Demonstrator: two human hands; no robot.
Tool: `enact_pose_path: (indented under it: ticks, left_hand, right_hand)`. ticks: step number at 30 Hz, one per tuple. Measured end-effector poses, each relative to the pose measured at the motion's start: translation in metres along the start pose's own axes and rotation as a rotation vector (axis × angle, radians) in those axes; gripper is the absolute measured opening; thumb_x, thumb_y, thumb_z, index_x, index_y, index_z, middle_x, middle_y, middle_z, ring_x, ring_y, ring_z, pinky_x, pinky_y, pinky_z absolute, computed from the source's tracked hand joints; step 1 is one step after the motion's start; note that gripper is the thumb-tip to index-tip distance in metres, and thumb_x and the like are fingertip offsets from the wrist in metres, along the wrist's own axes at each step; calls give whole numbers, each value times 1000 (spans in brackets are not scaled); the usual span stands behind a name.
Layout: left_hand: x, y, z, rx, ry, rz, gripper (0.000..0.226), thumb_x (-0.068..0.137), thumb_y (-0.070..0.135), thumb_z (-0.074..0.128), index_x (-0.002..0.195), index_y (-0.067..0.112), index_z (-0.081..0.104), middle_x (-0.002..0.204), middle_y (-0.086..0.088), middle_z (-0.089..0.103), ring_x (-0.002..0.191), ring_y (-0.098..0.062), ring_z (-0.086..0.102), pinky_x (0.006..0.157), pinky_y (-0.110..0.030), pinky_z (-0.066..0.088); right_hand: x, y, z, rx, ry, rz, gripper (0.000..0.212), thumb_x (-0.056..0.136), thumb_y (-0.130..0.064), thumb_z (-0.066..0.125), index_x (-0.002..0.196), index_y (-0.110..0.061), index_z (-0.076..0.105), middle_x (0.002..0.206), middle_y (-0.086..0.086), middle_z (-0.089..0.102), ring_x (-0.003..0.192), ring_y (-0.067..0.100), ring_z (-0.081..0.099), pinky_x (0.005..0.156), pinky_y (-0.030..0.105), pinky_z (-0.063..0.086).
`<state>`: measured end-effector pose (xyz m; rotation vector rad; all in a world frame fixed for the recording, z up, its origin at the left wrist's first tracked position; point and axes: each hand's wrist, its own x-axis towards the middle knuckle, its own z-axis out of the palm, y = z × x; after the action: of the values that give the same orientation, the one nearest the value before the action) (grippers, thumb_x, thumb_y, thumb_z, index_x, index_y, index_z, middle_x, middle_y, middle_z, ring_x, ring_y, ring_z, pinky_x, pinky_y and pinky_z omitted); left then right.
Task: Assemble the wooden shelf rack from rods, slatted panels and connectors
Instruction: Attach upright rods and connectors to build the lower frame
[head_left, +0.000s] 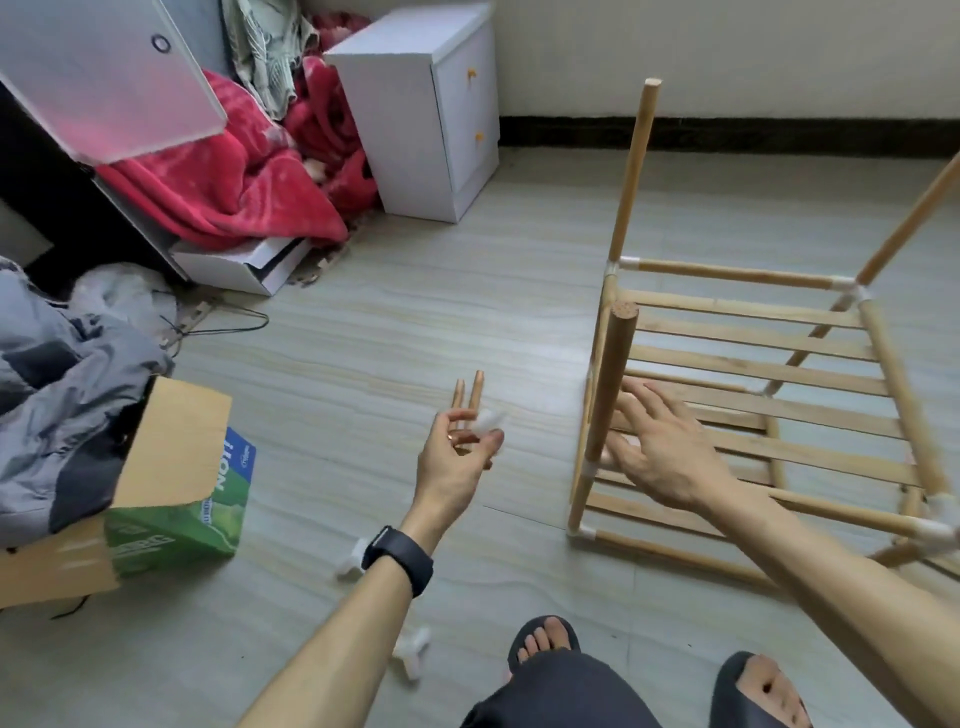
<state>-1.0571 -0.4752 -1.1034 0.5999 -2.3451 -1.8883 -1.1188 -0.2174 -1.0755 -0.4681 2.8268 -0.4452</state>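
While our left grip pinches a connector, our right grip spreads straight fingers. A rod stands beside it.

A white bedside cabinet stands far left beside a red blanket; a cardboard box (green-printed side) sits near left.

On the floor -- rack at right; two loose rods just left of it; box far left; cabinet behind, against the wall; two connectors nearest, left of the feet.
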Motion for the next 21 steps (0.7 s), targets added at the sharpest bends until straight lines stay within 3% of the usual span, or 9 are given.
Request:
enact_pose_path:
  ticks: [2, 4, 7, 11, 16, 21]
  left_hand:
    - [-6, 59, -2, -24, -30, 172, 39, 82, 35, 84, 114, 34, 60, 101, 1, 73, 88, -15, 74, 75, -30, 62]
    - [-16, 113, -3, 0, -43, 325, 44, 80, 42, 83, 118, 36, 61, 102, 5, 74, 88, -14, 73, 75, -31, 62]
    - [-32, 177, 0, 24, -10, 516, 50, 80, 47, 80, 124, 37, 57, 105, 10, 72, 83, -5, 70, 69, -21, 58]
    - [-48, 223, 15, 5, -16, 663, 53, 82, 43, 79, 127, 35, 53, 105, 19, 67, 88, 1, 68, 69, -14, 55]
    - [-62, 229, 41, -16, -26, 710, 50, 83, 46, 77, 127, 35, 56, 105, 18, 67, 92, -1, 68, 69, -24, 60]
    - [-69, 219, 46, 145, 36, 816, 46, 85, 56, 66, 129, 46, 58, 107, 14, 68, 93, -5, 62, 69, -21, 55]
  right_hand:
    - [1, -1, -23, 96, -116, -11, 59, 104, -42, 49, 158, -29, 31, 168, -1, 24, 155, 21, 18, 125, 39, 19]
    - [0, -8, -54, 299, -159, 3, 44, 103, -34, 56, 145, -23, 52, 154, 4, 48, 140, 24, 45, 113, 36, 37]
    - [-8, -25, -107, 744, 3, 103, 23, 105, -38, 50, 116, -24, 65, 128, 5, 66, 109, 18, 63, 99, 43, 52]
    - [-31, -59, -180, 1138, 276, -22, 40, 106, -48, 42, 112, -16, 66, 107, 8, 72, 93, 21, 71, 76, 32, 55]
    - [-74, -79, -205, 1154, 427, -224, 35, 101, -44, 52, 110, -16, 70, 97, 7, 72, 76, 18, 72, 65, 24, 57]
    - [-93, -67, -167, 1097, 441, -228, 18, 94, -30, 66, 112, -24, 69, 96, 1, 75, 78, 20, 74, 65, 25, 58]
